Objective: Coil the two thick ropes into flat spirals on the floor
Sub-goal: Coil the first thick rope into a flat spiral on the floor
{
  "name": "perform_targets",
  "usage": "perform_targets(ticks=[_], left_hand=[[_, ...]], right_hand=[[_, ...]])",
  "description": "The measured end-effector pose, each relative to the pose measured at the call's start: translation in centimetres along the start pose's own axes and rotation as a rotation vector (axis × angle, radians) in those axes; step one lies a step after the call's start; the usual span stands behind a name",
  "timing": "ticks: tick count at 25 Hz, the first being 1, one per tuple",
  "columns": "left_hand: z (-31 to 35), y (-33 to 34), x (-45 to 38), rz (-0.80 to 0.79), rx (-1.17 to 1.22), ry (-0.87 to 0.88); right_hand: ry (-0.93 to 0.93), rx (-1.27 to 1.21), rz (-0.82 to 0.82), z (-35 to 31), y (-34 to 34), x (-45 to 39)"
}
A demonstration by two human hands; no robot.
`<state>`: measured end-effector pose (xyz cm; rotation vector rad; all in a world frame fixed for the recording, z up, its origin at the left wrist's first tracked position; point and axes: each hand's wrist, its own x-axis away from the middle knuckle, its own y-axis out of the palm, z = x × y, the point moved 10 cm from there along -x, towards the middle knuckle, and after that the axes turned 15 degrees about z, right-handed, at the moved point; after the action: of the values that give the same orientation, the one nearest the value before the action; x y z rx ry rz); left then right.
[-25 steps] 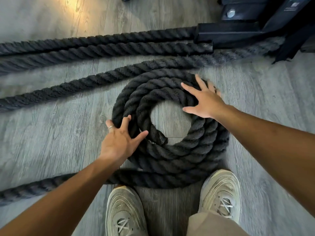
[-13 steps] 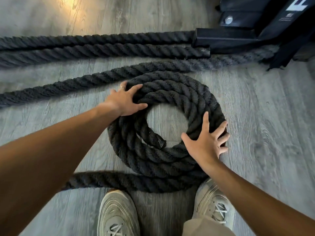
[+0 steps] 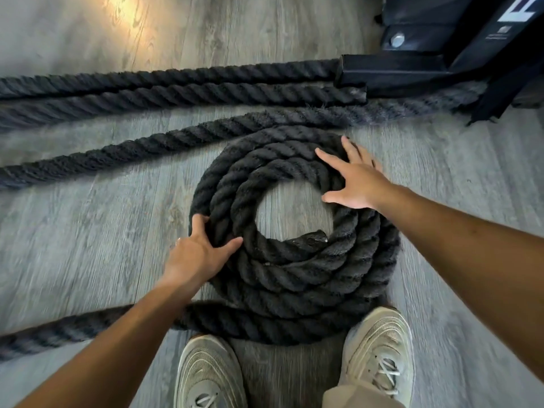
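Grey wood-grain floor (image 3: 88, 231) fills the view, with a warm patch of light at the far left. Black metal frame (image 3: 412, 72) stands at the far right, a bolt showing on its base; a black strap (image 3: 497, 98) hangs beside it.

Two straight runs of thick black rope (image 3: 176, 86) lie side by side along the far edge, reaching the frame's foot. Nearer, another run (image 3: 147, 145) crosses at a slant from the left edge toward the frame, passing just beyond the coil and touching its far rim.

At the middle lies the coil (image 3: 294, 278), a flat spiral of about three turns on the floor, with bare floor showing in its round centre. Its inner end (image 3: 312, 239) is blunt and sits at the near side of the hole. From the coil's near edge a tail (image 3: 59, 331) runs off to the left, blurred, passing under the left forearm.

Two pale sneakers stand at the near edge: the left shoe (image 3: 209, 375) just short of the coil, the right shoe (image 3: 379, 348) touching its outer turn.

The right hand (image 3: 356, 181) lies spread on the far right of the coil, fingers straight and splayed, pressing flat on the turns and gripping nothing. The left hand (image 3: 203, 251) rests on the coil's left side, its fingers curled over the outer turn and thumb stretched across the inner turns. A ring (image 3: 178, 239) shows on one finger.
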<state>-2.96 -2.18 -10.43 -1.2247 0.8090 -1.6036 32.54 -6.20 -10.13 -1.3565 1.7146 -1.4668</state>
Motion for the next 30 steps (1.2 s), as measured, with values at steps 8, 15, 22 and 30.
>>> perform_targets(ticks=[8,15,22,30], left_hand=[[6.6,-2.9,-7.6,0.044,-0.055,0.223],[6.7,-1.5,-9.8,0.053,0.024,0.245],[0.2,-1.2,-4.2,0.213,0.239,0.002],[0.4,-2.3,-4.5,0.319,0.258,-0.062]], right_hand=[[0.664,-0.181,0.303,2.1,3.4,13.3],[0.571,-0.117,0.243,2.9,3.8,11.6],[0.285,-0.204,0.036,2.2,0.9,3.2],[0.396,-0.131,0.36,1.1,0.5,7.4]])
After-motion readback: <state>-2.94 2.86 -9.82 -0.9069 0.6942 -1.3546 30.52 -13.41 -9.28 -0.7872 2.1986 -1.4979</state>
